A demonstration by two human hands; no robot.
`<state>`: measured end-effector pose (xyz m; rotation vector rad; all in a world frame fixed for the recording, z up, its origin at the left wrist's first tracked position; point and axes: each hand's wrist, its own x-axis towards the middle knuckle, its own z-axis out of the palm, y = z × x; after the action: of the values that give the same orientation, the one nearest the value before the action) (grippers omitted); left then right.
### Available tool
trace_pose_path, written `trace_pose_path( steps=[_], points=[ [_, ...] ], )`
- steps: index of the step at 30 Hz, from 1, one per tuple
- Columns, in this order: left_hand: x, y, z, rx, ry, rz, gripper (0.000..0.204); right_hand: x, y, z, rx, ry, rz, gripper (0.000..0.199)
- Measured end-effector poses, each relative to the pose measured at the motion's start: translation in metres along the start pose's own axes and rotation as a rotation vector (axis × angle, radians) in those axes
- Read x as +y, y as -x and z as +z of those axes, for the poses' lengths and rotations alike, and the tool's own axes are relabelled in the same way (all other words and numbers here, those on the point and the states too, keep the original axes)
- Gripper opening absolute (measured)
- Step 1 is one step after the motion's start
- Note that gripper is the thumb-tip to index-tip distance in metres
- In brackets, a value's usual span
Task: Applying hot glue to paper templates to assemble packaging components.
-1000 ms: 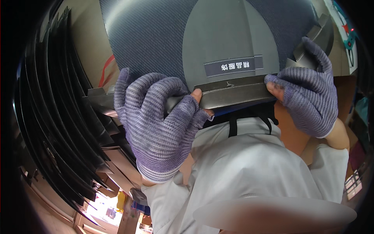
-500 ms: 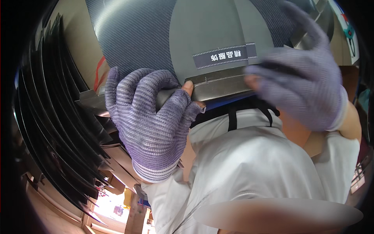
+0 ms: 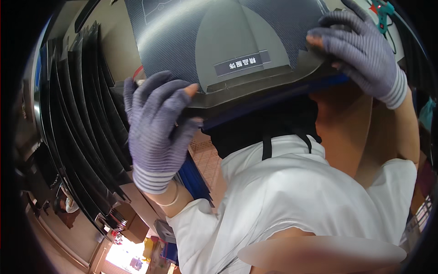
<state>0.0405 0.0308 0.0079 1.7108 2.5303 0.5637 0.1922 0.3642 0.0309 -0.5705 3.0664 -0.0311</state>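
Observation:
A long dark trim strip (image 3: 251,87) with a stepped, bent edge runs across the near side of a printed board. My left hand (image 3: 157,130), in a purple-grey striped knit glove, is closed around the strip's left end, its bare thumb tip against the edge. At the right end, my right hand (image 3: 369,59), gloved alike with bare tips showing, grips the strip where it curves up. The board (image 3: 166,39) has a dark diagonal weave, a grey pointed shape and a small label (image 3: 242,63). The fingers' undersides are hidden.
Many long black curved strips (image 3: 84,123) stand close together at my left. A teal-and-red tool (image 3: 383,16) with a cord lies at the far right. Blue sheets (image 3: 195,176) show below my left wrist, and a cardboard box (image 3: 137,223) stands lower left.
My hands have moved apart, the left one a little leftward and the right one up and outward onto the strip's right end. More of the strip's length shows.

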Motion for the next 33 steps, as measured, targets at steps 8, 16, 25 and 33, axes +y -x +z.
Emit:
trace_pose_path(
  steps=[8,16,25,33],
  points=[
    [-0.027,-0.01,-0.029,-0.168,-0.01,-0.014,0.044,0.004,-0.043,-0.018,-0.289,-0.174,-0.188,0.034],
    [-0.016,-0.03,-0.035,-0.486,0.185,-0.095,0.04,-0.005,-0.042,-0.009,-0.342,-0.249,-0.09,0.031],
    [0.005,-0.017,-0.026,-0.508,-0.035,-0.076,0.043,-0.019,-0.017,-0.001,-0.316,-0.178,-0.019,0.053],
    [0.021,-0.001,0.004,-0.282,-0.267,-0.096,0.046,-0.044,0.013,0.035,-0.161,0.016,0.192,0.067]
  ],
)
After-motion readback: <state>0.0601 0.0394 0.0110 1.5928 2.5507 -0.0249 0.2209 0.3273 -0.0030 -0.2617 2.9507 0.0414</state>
